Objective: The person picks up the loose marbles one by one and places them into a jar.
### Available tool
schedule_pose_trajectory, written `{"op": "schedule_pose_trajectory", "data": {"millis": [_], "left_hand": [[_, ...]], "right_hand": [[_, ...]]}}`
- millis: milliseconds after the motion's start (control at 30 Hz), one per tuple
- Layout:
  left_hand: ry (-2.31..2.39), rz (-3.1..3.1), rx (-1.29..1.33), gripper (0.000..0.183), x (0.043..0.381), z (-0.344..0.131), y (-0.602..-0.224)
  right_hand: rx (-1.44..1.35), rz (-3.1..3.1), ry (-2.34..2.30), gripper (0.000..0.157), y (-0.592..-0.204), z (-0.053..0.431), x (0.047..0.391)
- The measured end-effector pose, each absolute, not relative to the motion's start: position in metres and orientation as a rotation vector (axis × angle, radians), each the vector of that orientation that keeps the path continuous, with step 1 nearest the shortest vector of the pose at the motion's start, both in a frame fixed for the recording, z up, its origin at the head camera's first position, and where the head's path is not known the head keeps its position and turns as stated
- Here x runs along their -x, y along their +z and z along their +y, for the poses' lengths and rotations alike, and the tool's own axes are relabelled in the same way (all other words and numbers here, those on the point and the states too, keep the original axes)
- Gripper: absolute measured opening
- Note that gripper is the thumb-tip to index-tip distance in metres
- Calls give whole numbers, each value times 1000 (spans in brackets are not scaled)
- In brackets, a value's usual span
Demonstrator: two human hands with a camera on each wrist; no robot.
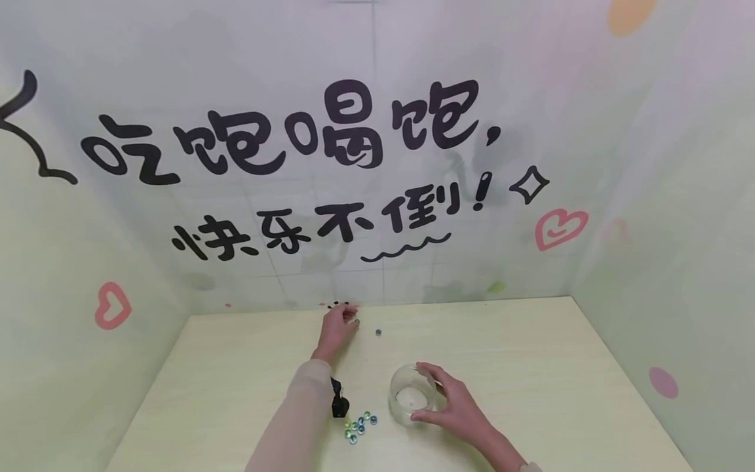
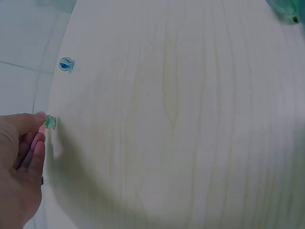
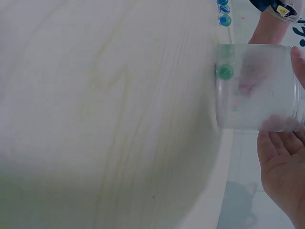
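Note:
At the far edge of the table, my left hand pinches a green glass marble at its thumb and fingertips. A blue marble lies a short way to its right, also near the back. My right hand grips a clear glass jar from the right side, thumb at the front and fingers round the back. The jar stands upright, open end up. In the right wrist view a green marble shows through the glass near the base. Several coloured marbles lie in a cluster left of the jar.
The pale wooden table meets a printed wall at the back, close to my left hand. Side walls rise at left and right. A black wrist device on my left sleeve hangs just above the marble cluster in the head view.

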State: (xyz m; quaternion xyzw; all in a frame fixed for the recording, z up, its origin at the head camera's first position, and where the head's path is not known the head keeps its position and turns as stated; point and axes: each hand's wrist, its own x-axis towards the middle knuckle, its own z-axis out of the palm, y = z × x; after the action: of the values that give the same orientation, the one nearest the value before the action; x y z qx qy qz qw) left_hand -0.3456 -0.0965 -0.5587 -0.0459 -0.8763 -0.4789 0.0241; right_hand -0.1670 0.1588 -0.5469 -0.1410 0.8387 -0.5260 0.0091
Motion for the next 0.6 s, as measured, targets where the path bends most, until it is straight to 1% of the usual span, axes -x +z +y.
{"op": "schedule_pose_trajectory", "data": {"millis": [233, 333, 600], "left_hand": [[-1367, -2802, -15, 25, 341, -90, -554], [-1316, -2838, -43, 26, 340, -89, -554], [-980, -2957, 92, 15, 343, -90, -557]], "right_hand": [[449, 2626, -1644, 83, -547, 158, 167], [452, 2640, -1642, 82, -548, 158, 167], [459, 2614, -1664, 81, -549, 157, 165]]}}
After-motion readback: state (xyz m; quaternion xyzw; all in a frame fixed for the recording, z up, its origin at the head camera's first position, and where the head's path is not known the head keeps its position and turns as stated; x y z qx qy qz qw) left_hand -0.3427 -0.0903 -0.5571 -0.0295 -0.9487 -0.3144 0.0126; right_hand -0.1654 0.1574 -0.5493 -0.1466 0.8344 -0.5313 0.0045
